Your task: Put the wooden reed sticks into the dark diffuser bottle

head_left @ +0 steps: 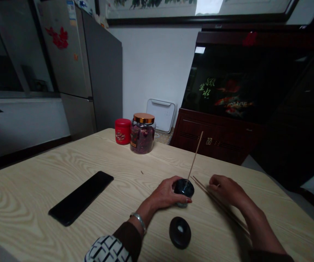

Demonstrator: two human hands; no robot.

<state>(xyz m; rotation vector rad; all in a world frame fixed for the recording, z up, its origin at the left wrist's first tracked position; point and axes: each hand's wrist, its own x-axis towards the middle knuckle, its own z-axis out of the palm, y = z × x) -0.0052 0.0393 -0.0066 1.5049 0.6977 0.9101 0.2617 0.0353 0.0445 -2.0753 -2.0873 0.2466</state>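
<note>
Tabletop: pale wood-grain table [118, 193] spreading across the lower part of the frame
Background: grey fridge [102, 72] at upper left, white wall [157, 62] at upper centre, framed picture [170, 9] along the top edge, dark red cabinet [228, 136] at right under a black panel showing orange fish [233, 102]
Left hand: my left hand [164, 194], just below and right of the frame's centre, is wrapped round the side of a small dark pot [184, 190], thumb along its near side
Standing stick: one thin stick [195, 156] rises from the top of the pot, leaning to the right
Right hand: my right hand [226, 189], right of the pot, has its fingers curled in narrow; whether anything is pinched between them I cannot tell
Loose sticks: more thin sticks [214, 197] slant from beside the pot toward the lower right, passing close by my right hand; contact is unclear
Lid: round dark lid [179, 238] on the table at bottom centre, just below the pot
Phone: black phone [83, 196] lying slantwise at lower left
Jars: red canister [122, 131] and gold-lidded glass jar [142, 137] side by side at upper centre
Wrist: silver bracelet [139, 222] on my left arm
</note>
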